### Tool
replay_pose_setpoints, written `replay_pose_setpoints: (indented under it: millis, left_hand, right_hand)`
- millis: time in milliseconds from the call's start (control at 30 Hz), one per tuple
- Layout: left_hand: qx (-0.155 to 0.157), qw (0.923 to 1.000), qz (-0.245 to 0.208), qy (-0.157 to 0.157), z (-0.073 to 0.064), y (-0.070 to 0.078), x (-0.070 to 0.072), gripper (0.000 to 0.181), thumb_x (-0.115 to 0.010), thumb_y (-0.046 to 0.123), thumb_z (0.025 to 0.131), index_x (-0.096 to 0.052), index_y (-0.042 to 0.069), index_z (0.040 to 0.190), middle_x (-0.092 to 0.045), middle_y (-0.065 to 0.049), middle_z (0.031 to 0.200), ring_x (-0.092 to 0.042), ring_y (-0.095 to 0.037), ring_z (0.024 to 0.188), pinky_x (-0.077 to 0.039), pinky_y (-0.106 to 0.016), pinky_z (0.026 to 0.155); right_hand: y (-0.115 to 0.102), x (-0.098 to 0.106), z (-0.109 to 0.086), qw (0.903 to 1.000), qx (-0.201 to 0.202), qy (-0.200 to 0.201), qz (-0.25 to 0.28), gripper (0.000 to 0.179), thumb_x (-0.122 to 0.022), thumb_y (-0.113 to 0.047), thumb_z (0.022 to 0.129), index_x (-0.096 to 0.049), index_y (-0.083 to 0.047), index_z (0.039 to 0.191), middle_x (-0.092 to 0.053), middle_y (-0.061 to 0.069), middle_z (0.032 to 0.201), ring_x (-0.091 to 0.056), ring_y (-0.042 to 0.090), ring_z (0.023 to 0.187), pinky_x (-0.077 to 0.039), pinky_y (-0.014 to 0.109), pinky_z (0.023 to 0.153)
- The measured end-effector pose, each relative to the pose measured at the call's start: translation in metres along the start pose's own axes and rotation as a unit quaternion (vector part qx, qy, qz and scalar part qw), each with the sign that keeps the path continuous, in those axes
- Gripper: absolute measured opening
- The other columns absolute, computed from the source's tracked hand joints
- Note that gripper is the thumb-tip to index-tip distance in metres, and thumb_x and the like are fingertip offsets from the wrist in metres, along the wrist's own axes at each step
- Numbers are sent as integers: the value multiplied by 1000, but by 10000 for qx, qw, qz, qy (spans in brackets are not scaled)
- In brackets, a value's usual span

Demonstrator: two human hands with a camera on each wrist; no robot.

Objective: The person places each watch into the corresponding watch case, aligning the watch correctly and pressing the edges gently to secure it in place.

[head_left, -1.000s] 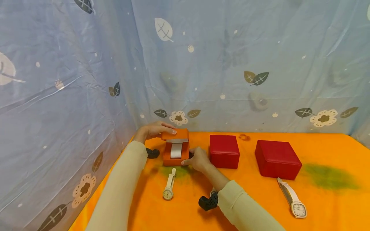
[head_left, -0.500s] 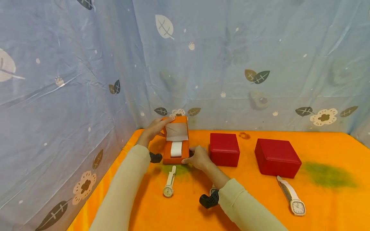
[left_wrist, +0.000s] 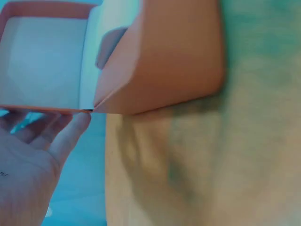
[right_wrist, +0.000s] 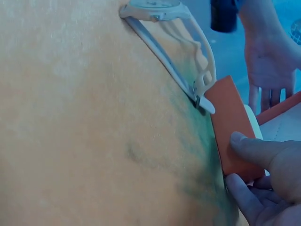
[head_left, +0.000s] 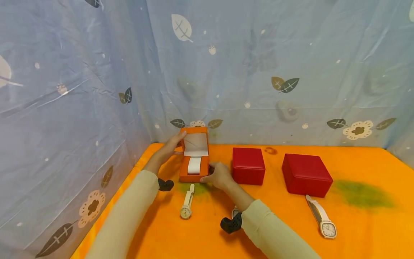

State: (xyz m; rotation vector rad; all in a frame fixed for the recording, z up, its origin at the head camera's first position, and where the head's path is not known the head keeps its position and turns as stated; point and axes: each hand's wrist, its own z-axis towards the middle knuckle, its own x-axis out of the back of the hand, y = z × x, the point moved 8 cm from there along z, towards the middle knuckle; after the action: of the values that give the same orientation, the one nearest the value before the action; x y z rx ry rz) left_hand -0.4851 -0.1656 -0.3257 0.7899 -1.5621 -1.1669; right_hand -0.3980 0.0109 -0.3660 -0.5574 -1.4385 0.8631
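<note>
An orange watch box [head_left: 190,178] stands at the back left with its lid raised, showing a pale lining [head_left: 196,143] and a white cushion [head_left: 194,166]. My left hand [head_left: 169,147] is at the lid's left edge; in the left wrist view its fairly straight fingers [left_wrist: 68,136] touch the lid from below. At the front right corner my right hand [head_left: 221,176] holds the base, thumb [right_wrist: 249,147] on the front face and fingers round the side. In front of the box lies a white-strapped wristwatch [head_left: 185,210], its strap tip close to the box in the right wrist view.
Two closed red boxes [head_left: 248,167] stand to the right on the orange cloth [head_left: 278,223]. A square-faced watch [head_left: 327,228] lies before the farther one. Another watch [head_left: 235,211] is mostly hidden behind the right wrist's black camera [head_left: 231,223]. Patterned curtains [head_left: 226,72] hang behind and left.
The orange box's lid has swung up and back from partly raised to upright, my left hand moving with it from the lid's top to its left edge. The right hand has stayed at the base.
</note>
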Motion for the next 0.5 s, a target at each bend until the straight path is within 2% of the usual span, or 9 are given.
replay_pose_setpoints:
  millis: [67,167,233,300,367,500]
  left_hand:
    - [-47,9999,76,89,-9,2,1,78,-38,58,98,-5,18,157,-16,-12,161,-22,-36,146,-34,-58,111]
    - [-277,9964,425,676,-24,7,4,72,-46,48,99,-20,10,154,-29,-16,156,-35,-37,140,-42,-54,106]
    - [-417,9870,924,1250,-35,10,6,64,-52,41,99,-33,5,148,-43,-18,146,-47,-36,131,-46,-50,103]
    - [-529,9724,1564,1650,-46,13,6,56,-56,36,97,-44,2,140,-53,-17,135,-56,-36,121,-50,-47,97]
    - [-573,9606,2113,1714,-53,14,2,52,-59,35,95,-49,2,135,-57,-16,129,-59,-35,114,-51,-45,95]
    - [-671,9476,2853,1270,-61,14,-13,50,-65,36,91,-54,4,128,-60,-13,123,-61,-28,105,-54,-40,87]
  right_hand:
    - [-4,-1,-1,9999,81,0,66,61,-85,-20,74,-62,-2,127,-68,13,120,-60,27,110,-49,40,99]
    - [-7,1,-4,9996,80,59,252,67,-84,-18,74,-56,-1,132,-67,16,120,-62,29,110,-50,40,98]
    - [-7,2,-6,9993,75,89,341,73,-84,-18,74,-51,0,137,-65,18,123,-62,31,113,-50,41,99]
    - [-8,3,-7,9992,76,102,369,78,-84,-18,75,-46,0,141,-62,20,126,-60,33,117,-49,43,101]
    - [-9,3,-9,9993,114,113,345,78,-83,-18,75,-46,0,141,-61,20,129,-57,34,120,-46,44,103]
    - [-12,2,-13,9993,212,130,282,72,-82,-17,77,-48,1,138,-59,20,132,-56,35,123,-46,45,104]
